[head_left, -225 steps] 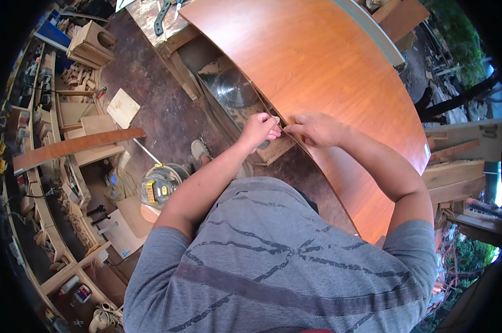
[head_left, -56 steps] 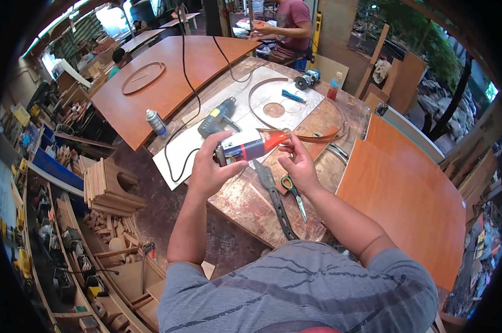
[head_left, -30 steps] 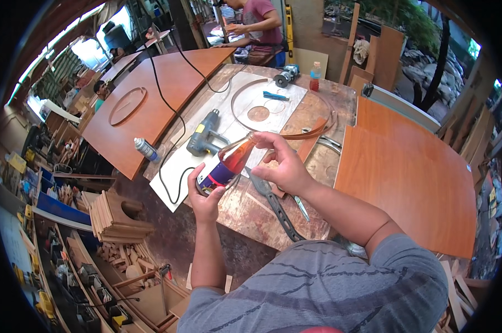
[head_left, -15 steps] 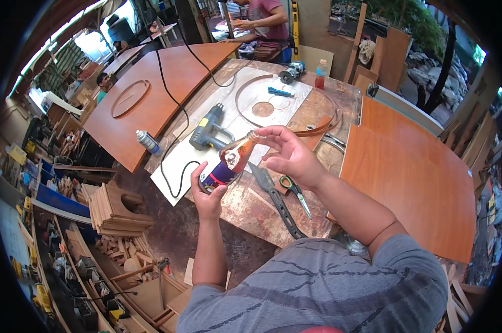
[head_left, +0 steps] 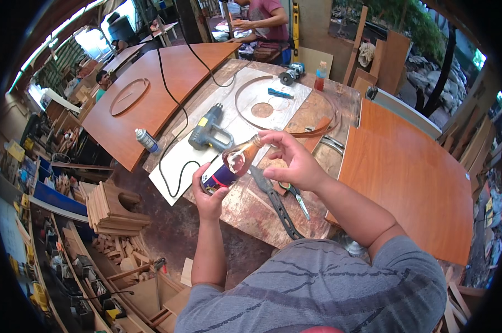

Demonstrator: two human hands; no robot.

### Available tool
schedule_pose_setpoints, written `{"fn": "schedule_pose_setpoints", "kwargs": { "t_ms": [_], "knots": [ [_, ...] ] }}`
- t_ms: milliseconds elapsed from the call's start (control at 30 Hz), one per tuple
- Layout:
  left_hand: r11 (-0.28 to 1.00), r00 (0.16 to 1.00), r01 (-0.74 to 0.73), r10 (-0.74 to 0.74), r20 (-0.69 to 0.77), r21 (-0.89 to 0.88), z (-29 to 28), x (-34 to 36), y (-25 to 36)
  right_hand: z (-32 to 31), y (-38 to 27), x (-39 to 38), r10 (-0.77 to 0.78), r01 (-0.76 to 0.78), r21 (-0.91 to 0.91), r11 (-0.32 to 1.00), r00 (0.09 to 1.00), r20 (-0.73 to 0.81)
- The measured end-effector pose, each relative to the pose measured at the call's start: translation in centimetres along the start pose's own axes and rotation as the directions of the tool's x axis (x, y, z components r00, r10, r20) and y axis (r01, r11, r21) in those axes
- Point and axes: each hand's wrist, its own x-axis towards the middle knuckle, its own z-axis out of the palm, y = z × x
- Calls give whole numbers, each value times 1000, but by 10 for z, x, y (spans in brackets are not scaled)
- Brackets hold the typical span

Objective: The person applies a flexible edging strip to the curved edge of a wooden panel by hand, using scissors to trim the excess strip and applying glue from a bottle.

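Observation:
My left hand [head_left: 209, 194] is wrapped round the lower part of a glass bottle [head_left: 237, 161] with a dark blue and red label. The bottle is tilted, its neck up and to the right, with reddish-brown colour showing through the glass. My right hand [head_left: 295, 161] has its fingertips at the bottle's mouth; the thumb stands apart, and no grip on the neck shows. Beneath the hands on the worktable lie a dark flat bar with slots [head_left: 279, 208] and green-handled scissors [head_left: 296, 197]. Beyond the bottle rests a grey and yellow heat gun [head_left: 208, 130].
A spray can [head_left: 146, 140] stands on a large brown panel [head_left: 168, 83] at left; another panel [head_left: 406, 177] lies at right. A thin hoop [head_left: 240, 94], blue cutter [head_left: 280, 93], angle grinder [head_left: 291, 74] and small red bottle [head_left: 320, 77] sit farther back. A black cord [head_left: 170, 94] crosses the table. Another person [head_left: 267, 25] stands beyond.
The bottle and both hands have shifted slightly right. My right fingertips stay at the bottle's mouth, and my left hand keeps its hold.

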Motion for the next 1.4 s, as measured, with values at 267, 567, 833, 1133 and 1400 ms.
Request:
{"fn": "schedule_pose_setpoints", "kwargs": {
  "t_ms": [267, 567, 833, 1133, 1400],
  "knots": [
    [941, 966, 223, -248, -68, -253, 6, -11, -14, 2, -11, 1, 66, -59, 451, 891, 998, 0],
    [751, 869, 474, -483, 107, -459, 20, -77, -67, 32, 66, 9, 250, -231, 305, 924, 968, -23],
    [846, 937, 314, -349, 3, 431, -46, -84, -103, 73, 106, -3, 265, -293, 190, 937, 951, 159],
    [527, 855, 477, -464, -232, 703, -41, -83, -122, 23, 87, -99, 331, -296, 287, 911, 940, -80],
    [581, 978, 59, 131, -164, 812, -5, -147, -112, -57, 20, -247, 378, -343, 231, 910, 917, -126]
  ]
}}
